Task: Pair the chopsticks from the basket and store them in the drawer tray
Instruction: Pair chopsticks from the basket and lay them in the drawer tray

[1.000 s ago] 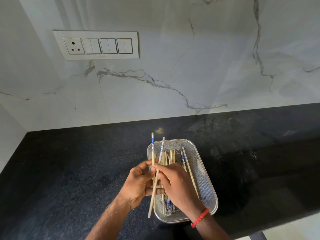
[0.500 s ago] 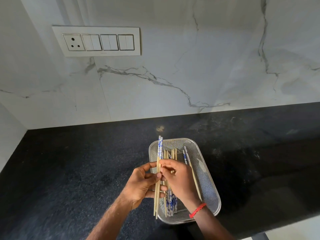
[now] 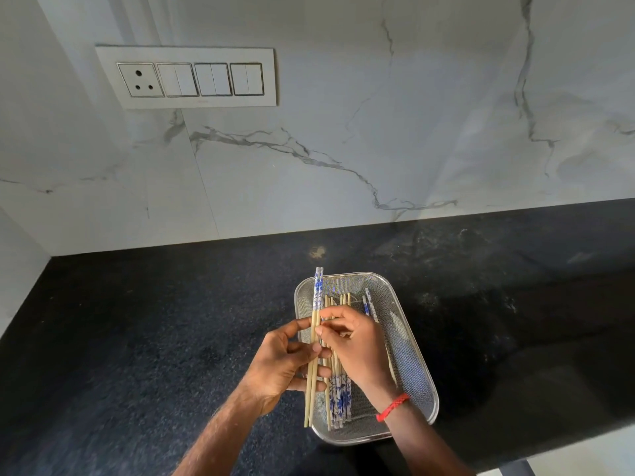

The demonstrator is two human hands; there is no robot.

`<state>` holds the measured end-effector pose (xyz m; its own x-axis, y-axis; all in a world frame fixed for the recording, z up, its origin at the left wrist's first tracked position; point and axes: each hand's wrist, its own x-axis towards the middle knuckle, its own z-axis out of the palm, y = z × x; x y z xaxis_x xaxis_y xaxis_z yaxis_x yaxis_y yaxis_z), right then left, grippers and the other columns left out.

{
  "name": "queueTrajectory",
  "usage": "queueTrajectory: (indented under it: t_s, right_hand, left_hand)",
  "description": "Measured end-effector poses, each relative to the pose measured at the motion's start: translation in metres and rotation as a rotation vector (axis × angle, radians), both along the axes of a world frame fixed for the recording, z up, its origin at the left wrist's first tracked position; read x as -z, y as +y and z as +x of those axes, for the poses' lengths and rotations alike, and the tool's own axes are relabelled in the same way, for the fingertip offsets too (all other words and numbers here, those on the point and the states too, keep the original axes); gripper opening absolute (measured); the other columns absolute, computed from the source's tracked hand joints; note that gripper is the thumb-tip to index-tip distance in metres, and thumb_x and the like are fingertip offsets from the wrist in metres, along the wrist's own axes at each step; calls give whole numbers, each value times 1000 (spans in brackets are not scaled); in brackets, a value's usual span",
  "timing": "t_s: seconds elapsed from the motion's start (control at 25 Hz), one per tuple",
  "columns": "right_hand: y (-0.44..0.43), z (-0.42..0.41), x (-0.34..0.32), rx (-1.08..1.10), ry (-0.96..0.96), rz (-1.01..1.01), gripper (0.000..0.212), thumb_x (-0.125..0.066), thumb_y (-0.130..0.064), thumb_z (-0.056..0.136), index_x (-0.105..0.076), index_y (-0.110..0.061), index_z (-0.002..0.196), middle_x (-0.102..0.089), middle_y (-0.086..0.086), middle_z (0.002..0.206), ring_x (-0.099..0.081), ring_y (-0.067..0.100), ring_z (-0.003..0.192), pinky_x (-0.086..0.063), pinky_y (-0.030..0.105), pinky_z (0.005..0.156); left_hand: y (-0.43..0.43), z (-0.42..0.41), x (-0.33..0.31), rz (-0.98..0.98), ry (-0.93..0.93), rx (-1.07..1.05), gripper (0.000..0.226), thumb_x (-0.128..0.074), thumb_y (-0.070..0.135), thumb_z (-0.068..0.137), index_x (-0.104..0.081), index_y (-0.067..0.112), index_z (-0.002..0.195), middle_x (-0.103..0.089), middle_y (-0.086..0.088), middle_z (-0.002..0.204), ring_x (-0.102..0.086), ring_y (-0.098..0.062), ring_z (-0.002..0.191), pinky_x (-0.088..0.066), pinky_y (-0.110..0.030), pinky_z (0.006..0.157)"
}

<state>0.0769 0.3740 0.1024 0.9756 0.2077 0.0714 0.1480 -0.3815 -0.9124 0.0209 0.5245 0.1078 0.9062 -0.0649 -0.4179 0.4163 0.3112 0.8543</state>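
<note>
Chopstick pair [image 3: 318, 293] in left hand [image 3: 275, 365]

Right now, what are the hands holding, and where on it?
A pair of chopsticks, held around mid-length: the left hand grips it and the right hand pinches it.

One head-worn view — forward and down.
Close above the bench [image 3: 137, 338] — facing the marble wall [image 3: 412, 132].
</note>
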Motion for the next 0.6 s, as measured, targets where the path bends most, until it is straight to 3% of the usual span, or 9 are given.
queueTrajectory:
  t_s: [0.12, 0.24, 0.32, 0.6]
  right_hand:
    - [-8, 5, 6, 62, -18, -68, 16, -75, -24, 84, -72, -26, 100, -75, -9, 85, -70, 0, 79, -54, 16, 67]
    - [-21, 13, 23, 21, -32, -498, 27, -70, -32, 88, -63, -25, 113, -75, -4, 90, -71, 9, 76, -60, 29, 65]
    - [-24, 12, 32, -36, 13, -672, 37, -69, -27, 89, -56, -21, 124, -75, 1, 98, -72, 15, 81, -62, 34, 70]
    - [-28, 12, 41, 20, 139, -505, 47, -72, -20, 87, -53, -23, 130, -70, -6, 85, -65, 7, 71, -56, 24, 64]
  left_hand:
    - [0, 1, 1, -5, 2, -34, 39, -67, 0, 91, -61, 16, 126, -74, -29, 105, -75, -32, 74, -64, -50, 65]
    - [3, 0, 2, -20, 7, -69, 39, -65, 0, 92, -59, 15, 128, -74, -29, 106, -75, -34, 76, -64, -51, 67]
    - [4, 0, 2, -34, 15, -82, 40, -65, 0, 92, -58, 14, 129, -73, -30, 107, -75, -34, 75, -64, -51, 67]
    - [0, -2, -1, -96, 28, -77, 44, -67, 1, 89, -56, 9, 131, -69, -35, 114, -74, -33, 73, -64, -51, 65]
